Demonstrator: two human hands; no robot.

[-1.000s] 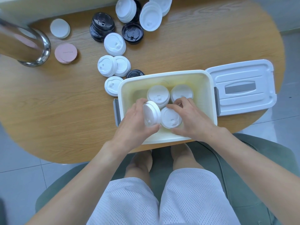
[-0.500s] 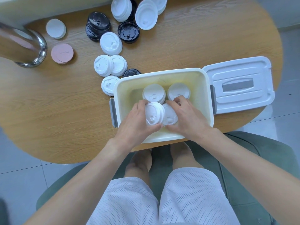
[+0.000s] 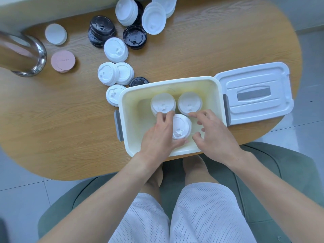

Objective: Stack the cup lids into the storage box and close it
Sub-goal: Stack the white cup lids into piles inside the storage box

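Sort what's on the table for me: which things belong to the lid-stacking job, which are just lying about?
Job: storage box; its box lid; white cup lids; black cup lids; lids already stacked inside; left hand; right hand.

Lying about: pink coasters; white disc; metal container.

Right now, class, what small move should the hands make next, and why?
Probably let go of the near white lid stack and reach for the loose white lids left of the storage box. The left hand grips that stack, the right hand hovers open, and many lids are on the table.
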